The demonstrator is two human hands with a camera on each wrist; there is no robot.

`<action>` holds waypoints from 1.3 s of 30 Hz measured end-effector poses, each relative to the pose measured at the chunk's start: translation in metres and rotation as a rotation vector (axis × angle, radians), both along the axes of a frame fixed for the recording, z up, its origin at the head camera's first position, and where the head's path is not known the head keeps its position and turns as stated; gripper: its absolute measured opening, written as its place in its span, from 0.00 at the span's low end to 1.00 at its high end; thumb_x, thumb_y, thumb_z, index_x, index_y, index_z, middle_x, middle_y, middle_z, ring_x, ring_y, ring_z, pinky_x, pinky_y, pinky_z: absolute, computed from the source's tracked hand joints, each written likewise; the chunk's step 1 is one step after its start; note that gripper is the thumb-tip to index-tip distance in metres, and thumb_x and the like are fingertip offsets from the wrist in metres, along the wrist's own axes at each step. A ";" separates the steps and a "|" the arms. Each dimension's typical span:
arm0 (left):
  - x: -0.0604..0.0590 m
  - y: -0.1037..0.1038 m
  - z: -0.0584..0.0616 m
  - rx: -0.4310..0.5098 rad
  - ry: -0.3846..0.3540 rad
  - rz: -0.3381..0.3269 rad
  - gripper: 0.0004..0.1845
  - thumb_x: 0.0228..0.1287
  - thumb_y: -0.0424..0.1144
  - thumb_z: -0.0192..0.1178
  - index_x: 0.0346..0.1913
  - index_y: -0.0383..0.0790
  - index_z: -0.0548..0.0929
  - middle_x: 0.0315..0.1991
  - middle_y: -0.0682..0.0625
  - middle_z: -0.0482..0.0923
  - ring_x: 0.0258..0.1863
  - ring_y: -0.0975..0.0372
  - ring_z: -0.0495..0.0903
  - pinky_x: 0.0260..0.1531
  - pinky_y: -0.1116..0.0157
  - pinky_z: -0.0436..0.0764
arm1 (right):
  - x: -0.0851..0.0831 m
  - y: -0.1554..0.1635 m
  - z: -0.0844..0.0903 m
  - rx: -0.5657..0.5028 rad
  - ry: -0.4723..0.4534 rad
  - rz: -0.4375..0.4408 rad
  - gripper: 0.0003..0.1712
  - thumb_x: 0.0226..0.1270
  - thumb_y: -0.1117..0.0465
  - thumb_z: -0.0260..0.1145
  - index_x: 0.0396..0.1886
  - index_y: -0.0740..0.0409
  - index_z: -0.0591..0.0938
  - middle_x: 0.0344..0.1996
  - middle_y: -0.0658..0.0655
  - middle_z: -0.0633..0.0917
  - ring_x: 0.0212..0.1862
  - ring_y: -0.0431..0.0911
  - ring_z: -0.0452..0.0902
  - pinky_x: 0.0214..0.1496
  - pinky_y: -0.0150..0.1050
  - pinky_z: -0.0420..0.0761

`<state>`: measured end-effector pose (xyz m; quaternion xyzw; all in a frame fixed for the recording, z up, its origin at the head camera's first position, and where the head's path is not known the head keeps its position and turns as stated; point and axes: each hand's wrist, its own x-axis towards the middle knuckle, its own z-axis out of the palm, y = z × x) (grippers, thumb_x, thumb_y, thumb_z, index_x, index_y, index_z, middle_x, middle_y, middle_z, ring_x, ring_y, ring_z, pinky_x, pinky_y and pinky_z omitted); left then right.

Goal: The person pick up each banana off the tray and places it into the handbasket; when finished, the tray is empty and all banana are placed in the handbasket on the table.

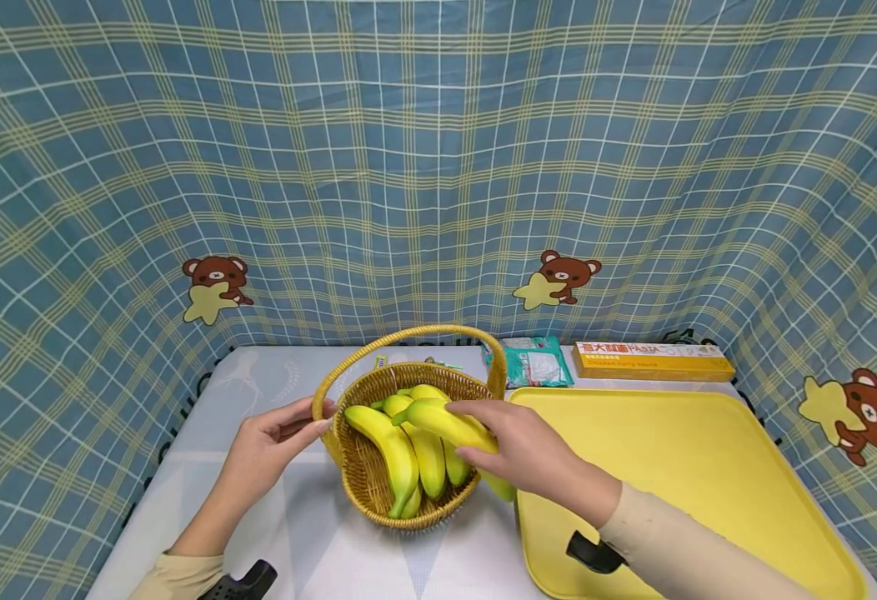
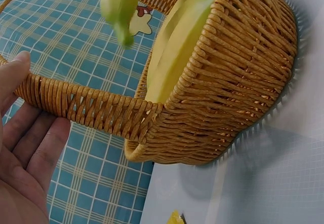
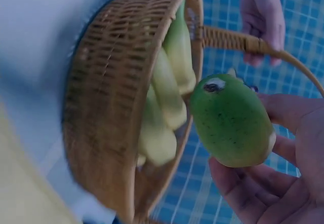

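Observation:
A woven basket [image 1: 407,523] with a tall arched handle [image 2: 86,101] stands on the table and holds several yellow bananas [image 1: 389,454]. My left hand [image 1: 262,442] pinches the left side of the handle low down, thumb on one side and fingers on the other. In my right hand [image 1: 524,446] is another banana [image 1: 438,418], gripped between thumb and fingers over the basket's right side. Its stem points left above the other bananas. The right wrist view shows its green blunt end [image 3: 230,125] close up, outside the rim.
A large yellow tray [image 1: 679,450] lies right of the basket. Behind it are a pasta box [image 1: 652,362] and a teal packet [image 1: 536,367]. Small items sit behind the basket, partly hidden by it. A plaid curtain [image 1: 423,167] with bear prints surrounds the table [image 1: 318,533].

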<state>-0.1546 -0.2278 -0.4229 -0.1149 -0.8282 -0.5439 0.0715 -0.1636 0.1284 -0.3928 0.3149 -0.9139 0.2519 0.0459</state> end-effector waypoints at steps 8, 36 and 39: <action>-0.001 -0.001 -0.001 0.012 0.003 -0.010 0.18 0.70 0.41 0.67 0.60 0.40 0.85 0.51 0.48 0.87 0.49 0.68 0.86 0.48 0.71 0.85 | -0.018 -0.060 -0.012 0.081 -0.011 0.070 0.26 0.70 0.49 0.71 0.66 0.47 0.80 0.58 0.54 0.83 0.50 0.48 0.84 0.50 0.43 0.85; -0.001 -0.002 -0.002 0.007 -0.003 -0.013 0.18 0.71 0.42 0.66 0.61 0.42 0.85 0.52 0.48 0.87 0.50 0.68 0.85 0.48 0.72 0.84 | -0.020 -0.096 -0.023 0.164 -0.234 0.277 0.29 0.71 0.46 0.69 0.70 0.45 0.79 0.69 0.54 0.76 0.69 0.46 0.71 0.69 0.39 0.74; -0.001 -0.002 -0.002 0.004 0.000 -0.007 0.18 0.71 0.42 0.66 0.61 0.41 0.85 0.51 0.48 0.87 0.50 0.68 0.85 0.48 0.72 0.84 | -0.020 -0.092 -0.021 0.191 -0.284 0.337 0.30 0.72 0.50 0.67 0.72 0.45 0.76 0.71 0.52 0.74 0.71 0.45 0.68 0.71 0.38 0.72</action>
